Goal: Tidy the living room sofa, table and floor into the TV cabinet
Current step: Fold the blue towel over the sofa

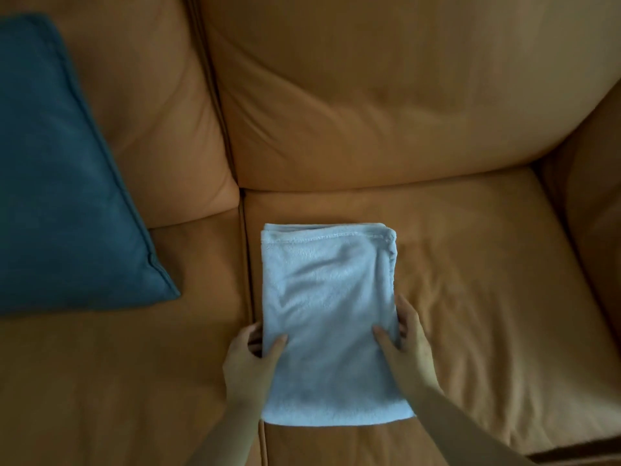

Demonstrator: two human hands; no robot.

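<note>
- A folded pale blue fleece blanket (327, 317) lay flat on the right-hand seat cushion of a tan leather sofa (453, 297), close to the seam between the two seat cushions.
- The blanket formed a tall rectangle, with its stitched hem at the far end and several folded layers showing along the far and right edges.
- The left hand (250, 363) gripped the blanket's left edge near the front: the thumb lay on top of the fabric and the fingers curled under the edge.
- The right hand (405, 348) gripped the right edge in the same way, thumb on top and fingers wrapped around the side.
- Both bare forearms came in from the bottom of the view, one on each side of the blanket.
- The near end of the blanket seemed to rest on the cushion, though the dim, soft picture made it hard to tell whether it was slightly lifted.
- A teal cushion (64, 183) leaned against the left back cushion, well apart from the blanket.
</note>
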